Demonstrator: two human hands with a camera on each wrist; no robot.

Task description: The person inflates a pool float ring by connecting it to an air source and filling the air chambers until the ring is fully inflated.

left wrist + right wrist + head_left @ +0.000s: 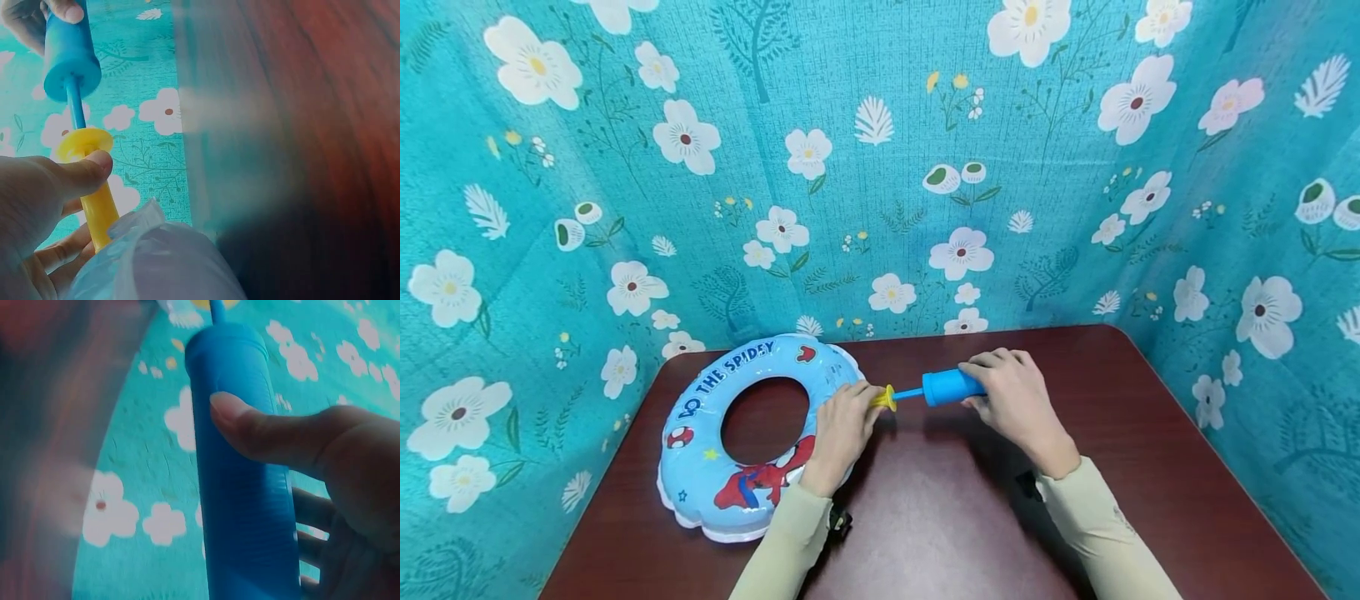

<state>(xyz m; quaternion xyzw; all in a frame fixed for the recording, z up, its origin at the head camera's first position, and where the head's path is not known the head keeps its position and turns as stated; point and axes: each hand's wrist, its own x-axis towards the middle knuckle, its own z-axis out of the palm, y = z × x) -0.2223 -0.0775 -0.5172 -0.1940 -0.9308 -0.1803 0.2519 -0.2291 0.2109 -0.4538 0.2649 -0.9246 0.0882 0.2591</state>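
Observation:
A hand pump spans the space between both hands over the table, with a blue barrel (936,387), a thin blue rod (908,394) and a yellow flanged end piece (97,206). My left hand (844,429) grips the yellow piece, thumb laid against it just below the flange. Wrapped around the barrel is my right hand (1017,402), its thumb (250,425) along the near side. Part of the rod shows between barrel and flange. Left of the pump lies a light blue inflatable swim ring (700,467) with cartoon prints, its right side partly hidden by my left hand and forearm.
Beneath everything is a dark reddish-brown table (917,517) with rounded back corners. A teal floral curtain (865,208) surrounds it at the back and sides. Small black devices (839,522) sit at the wrists.

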